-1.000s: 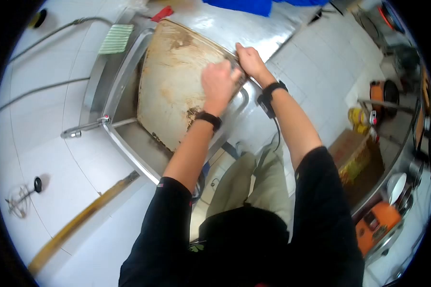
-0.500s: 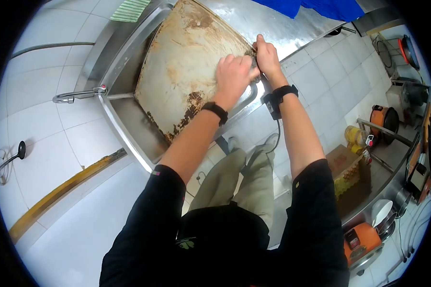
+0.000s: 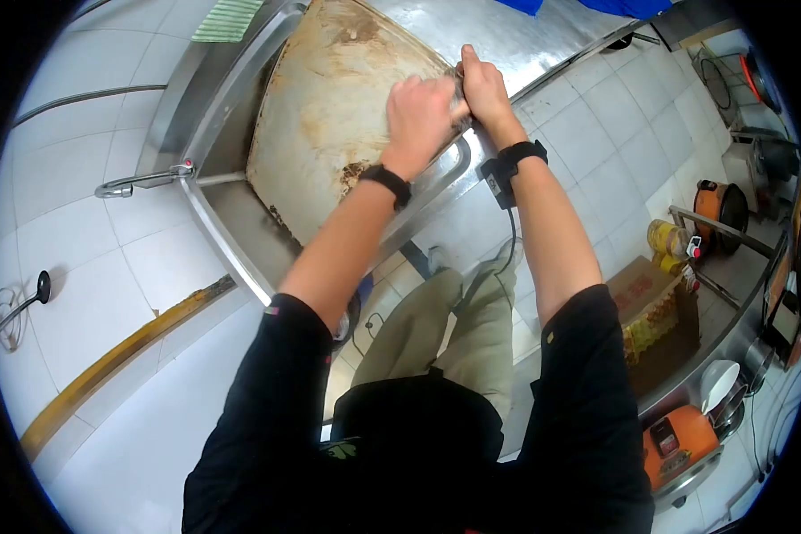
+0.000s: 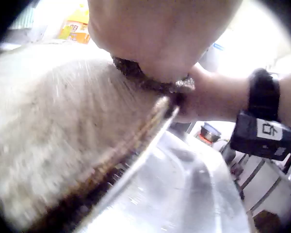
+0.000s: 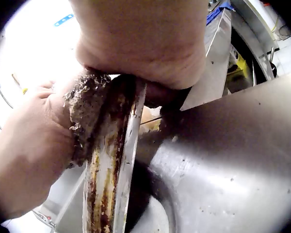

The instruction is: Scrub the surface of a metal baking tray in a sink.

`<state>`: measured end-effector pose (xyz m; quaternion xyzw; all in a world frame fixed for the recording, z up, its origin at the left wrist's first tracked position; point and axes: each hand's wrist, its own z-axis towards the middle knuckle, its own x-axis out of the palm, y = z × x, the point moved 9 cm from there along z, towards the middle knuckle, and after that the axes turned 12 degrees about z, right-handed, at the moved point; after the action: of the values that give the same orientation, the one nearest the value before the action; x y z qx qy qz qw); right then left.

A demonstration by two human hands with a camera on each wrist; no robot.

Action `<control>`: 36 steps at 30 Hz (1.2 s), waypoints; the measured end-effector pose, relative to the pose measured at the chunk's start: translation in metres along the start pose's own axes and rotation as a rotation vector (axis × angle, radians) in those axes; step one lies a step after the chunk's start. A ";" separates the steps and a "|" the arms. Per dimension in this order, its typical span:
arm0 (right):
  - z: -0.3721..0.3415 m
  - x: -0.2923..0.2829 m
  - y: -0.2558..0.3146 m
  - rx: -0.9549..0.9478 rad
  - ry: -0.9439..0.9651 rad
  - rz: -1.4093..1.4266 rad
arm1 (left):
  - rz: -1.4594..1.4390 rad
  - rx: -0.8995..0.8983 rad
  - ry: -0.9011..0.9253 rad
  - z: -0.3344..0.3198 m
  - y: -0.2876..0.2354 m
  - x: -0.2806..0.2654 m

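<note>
A large flat metal panel (image 3: pixel 316 107) with a raised rim, off-white and streaked with brown grime, leans tilted in the steel sink (image 3: pixel 231 182). My left hand (image 3: pixel 418 120) holds a steel wool scourer (image 5: pixel 87 116) against the panel near its right corner. My right hand (image 3: pixel 488 93) grips the rim beside it, thumb pointing up. From the right wrist view, the panel's edge (image 5: pixel 106 189) shows thick brown and yellow residue, with the scourer pressed along it. The left wrist view has the scourer (image 4: pixel 131 68) partly hidden under a hand.
A faucet (image 3: pixel 120 189) juts over the sink's left side. Behind lies a steel counter (image 3: pixel 454 31) with blue cloth (image 3: pixel 627 7). A striped green cloth (image 3: pixel 227 20) hangs at the back left. To the right stand a cardboard box (image 3: pixel 654 311), oil bottles (image 3: pixel 667 240) and an orange appliance (image 3: pixel 681 445).
My left hand with the scourer has slid toward the rim's near end and then back up along it. The right hand keeps its grip on the rim. The head view has shifted.
</note>
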<state>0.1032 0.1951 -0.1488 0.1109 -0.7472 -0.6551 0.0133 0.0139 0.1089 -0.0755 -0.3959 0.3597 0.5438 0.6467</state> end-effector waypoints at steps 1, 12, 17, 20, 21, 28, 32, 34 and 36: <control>0.000 0.001 0.002 -0.010 0.015 -0.002 | -0.004 0.027 0.000 0.007 -0.001 0.000; 0.000 0.004 -0.001 0.012 0.053 0.009 | 0.020 -0.033 0.071 -0.001 0.001 0.003; -0.004 0.001 0.000 0.000 0.037 0.047 | 0.075 0.030 0.028 0.038 0.014 0.010; -0.005 0.003 0.003 0.008 0.092 0.032 | 0.072 -0.030 0.028 0.022 0.012 0.015; -0.005 0.002 0.002 0.012 0.078 0.039 | 0.060 -0.053 0.053 0.013 0.011 0.014; -0.007 0.001 0.002 0.006 0.046 0.030 | 0.084 0.059 0.092 0.006 0.002 0.015; -0.005 0.000 0.002 -0.089 -0.006 0.016 | 0.126 -0.004 -0.005 0.037 0.027 0.017; -0.005 -0.001 0.002 -0.057 0.005 0.018 | 0.114 -0.017 0.049 0.010 0.019 0.018; -0.003 0.002 -0.004 -0.020 0.014 0.029 | 0.083 0.014 0.071 -0.021 0.004 0.013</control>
<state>0.1025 0.1918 -0.1529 0.1045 -0.7419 -0.6616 0.0293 0.0108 0.0962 -0.0970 -0.3952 0.4021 0.5533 0.6132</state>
